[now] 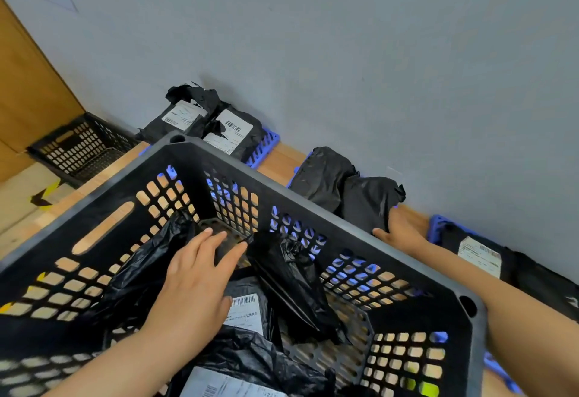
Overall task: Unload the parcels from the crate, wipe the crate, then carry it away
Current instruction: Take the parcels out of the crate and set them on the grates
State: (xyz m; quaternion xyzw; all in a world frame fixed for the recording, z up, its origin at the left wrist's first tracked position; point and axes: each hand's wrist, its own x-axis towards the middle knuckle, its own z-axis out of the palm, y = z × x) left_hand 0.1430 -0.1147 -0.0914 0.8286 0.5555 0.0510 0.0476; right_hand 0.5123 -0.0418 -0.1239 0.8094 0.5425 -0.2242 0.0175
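While the left hand (197, 274) reaches straight-fingered, gripping nothing, over parcels (247, 312) left in the crate (282, 196), the right hand (404, 231), its grip hidden, sits outside it at two o'clock beside unloaded parcels (360, 196), so unloading seems partway, wiping and carrying undone.

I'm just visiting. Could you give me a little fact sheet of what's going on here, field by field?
Crate: black, slotted, holds parcels
Parcels inside: several black bags, some with white labels
Left hand: open, reaching into the crate above the bags
Right hand: outside the far rim, against an unloaded parcel; grip unclear
Blue pallets: along the wall, carrying unloaded parcels
Second crate: far left by the wall
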